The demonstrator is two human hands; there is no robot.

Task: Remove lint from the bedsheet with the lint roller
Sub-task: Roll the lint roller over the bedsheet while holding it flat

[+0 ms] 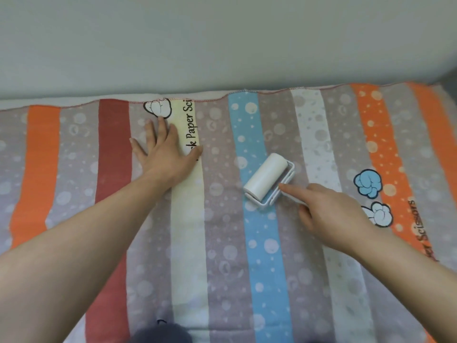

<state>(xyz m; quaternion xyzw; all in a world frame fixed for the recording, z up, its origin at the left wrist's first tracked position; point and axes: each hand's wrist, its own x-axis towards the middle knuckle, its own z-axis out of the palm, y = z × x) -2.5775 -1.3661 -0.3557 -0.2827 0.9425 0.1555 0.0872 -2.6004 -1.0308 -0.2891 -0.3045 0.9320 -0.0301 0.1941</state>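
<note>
Lint roller (265, 178) on bedsheet (222, 256), over blue stripe (263, 273). Drum axis diagonal, near-left to far-right; handle points near-right into right hand (329, 219), which grips it, index finger extended. Left hand (164, 154) flat, fingers spread, pressing sheet.

Bare left hand (162, 154) and right hand (331, 216), forearms (74, 243) uncovered out to 7 and 4 o'clock; blurred dark navy fabric (160, 332) bunched at 6 o'clock.
</note>
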